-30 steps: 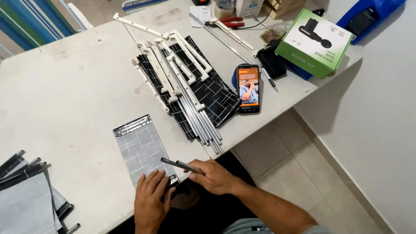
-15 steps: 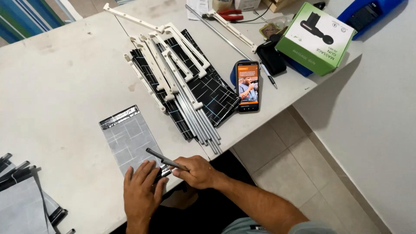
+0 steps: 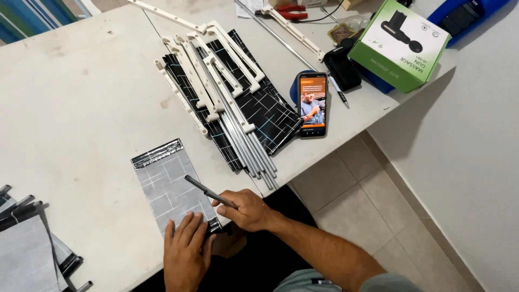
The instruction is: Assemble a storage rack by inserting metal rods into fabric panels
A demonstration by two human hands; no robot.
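A grey fabric panel with a grid pattern and dark ends (image 3: 169,185) lies flat at the near edge of the white table (image 3: 81,108). My left hand (image 3: 186,250) presses flat on its near end, fingers together. My right hand (image 3: 246,209) grips a thin dark metal rod (image 3: 208,191), which slants up and left over the panel, its lower end at the panel's near hem.
A pile of black grid fabric, white plastic arms and grey metal tubes (image 3: 227,103) fills the table's middle. A lit phone (image 3: 312,104) lies beside it. A green box (image 3: 400,40), red pliers (image 3: 289,8) and a black pouch (image 3: 343,67) sit far right. More grey panels (image 3: 27,249) lie at left.
The view shifted slightly, so the table's things sit higher in frame. Both hands stay on the panel's near end with the rod; the rod's angle is nearly unchanged.
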